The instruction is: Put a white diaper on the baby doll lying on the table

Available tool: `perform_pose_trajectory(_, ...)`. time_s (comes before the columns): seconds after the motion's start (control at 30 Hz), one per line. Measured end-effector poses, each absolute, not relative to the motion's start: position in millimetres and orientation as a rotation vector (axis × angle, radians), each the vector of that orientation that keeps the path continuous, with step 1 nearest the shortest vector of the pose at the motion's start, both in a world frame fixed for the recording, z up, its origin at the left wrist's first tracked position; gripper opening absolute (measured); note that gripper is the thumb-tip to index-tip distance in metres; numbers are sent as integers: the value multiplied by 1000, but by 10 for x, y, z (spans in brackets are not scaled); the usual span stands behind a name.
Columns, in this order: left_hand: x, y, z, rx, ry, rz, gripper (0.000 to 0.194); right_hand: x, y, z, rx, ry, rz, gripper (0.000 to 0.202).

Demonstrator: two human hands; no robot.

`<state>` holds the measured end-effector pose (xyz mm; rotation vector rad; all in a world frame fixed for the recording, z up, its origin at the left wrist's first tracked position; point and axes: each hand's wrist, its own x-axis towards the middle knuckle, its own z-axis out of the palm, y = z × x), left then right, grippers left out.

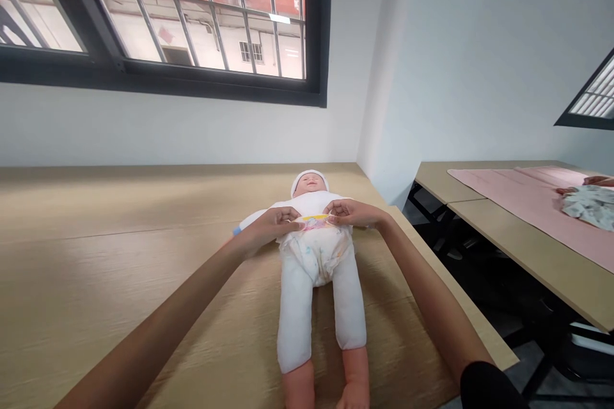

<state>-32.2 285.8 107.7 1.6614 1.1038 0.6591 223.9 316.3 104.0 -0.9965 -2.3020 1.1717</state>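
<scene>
A baby doll (298, 313) with a white cloth body and a white cap lies on its back on the wooden table, feet toward me. Around its hips is a white printed diaper (317, 249) with a yellow and pink waistband. At the waistband's left end, my left hand (281, 222) pinches the diaper between thumb and fingers. My right hand (348, 211) pinches the opposite end the same way. The waist of the doll shows between both hands. Fingertips partly cover the diaper's upper corners.
The wooden table (119, 255) runs back to a white wall under a barred window (206, 13). Across a gap on the right stands another table with a pink cloth (518, 204), on which lies a second doll in patterned clothing (590, 206).
</scene>
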Motion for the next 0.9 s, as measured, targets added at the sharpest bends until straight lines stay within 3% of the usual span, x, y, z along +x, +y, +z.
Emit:
perform_pose_trajectory(0.17, -350, 2903, 1012, 1623, 1069, 706, 43, 2231, 3159, 1040, -977, -2330, 1160, 36)
perform_pose_trajectory(0.7, -382, 2882, 1017, 1610, 913, 652, 34, 2181, 3103, 1130, -1040, -2353, 1000, 32)
perform_pose_trajectory(0.9, -367, 2877, 1041, 1649, 943, 641, 37, 2177, 3087, 1126, -999, -2248, 1218, 33)
